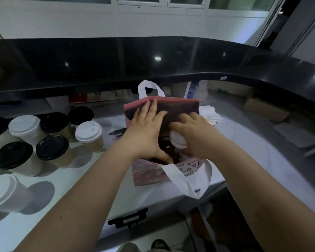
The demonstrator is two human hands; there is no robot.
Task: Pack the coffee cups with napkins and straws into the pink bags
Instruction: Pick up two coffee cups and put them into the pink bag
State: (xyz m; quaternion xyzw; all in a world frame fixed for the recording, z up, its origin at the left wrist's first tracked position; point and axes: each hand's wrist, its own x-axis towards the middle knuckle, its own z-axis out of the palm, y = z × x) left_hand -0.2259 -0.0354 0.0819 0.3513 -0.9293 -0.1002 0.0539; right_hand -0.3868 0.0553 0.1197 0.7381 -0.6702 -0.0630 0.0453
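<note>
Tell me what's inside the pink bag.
A white-lidded cup, gripped by the right hand, is in the mouth of the pink bag. The left hand and shadow hide the bottom.

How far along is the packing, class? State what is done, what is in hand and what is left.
Done: one pink bag stands open on the table. In hand: the left hand spreads its mouth while the right hand holds a white-lidded cup in it. Left: several cups wait at the left, and napkins lie beside the bag.
</note>
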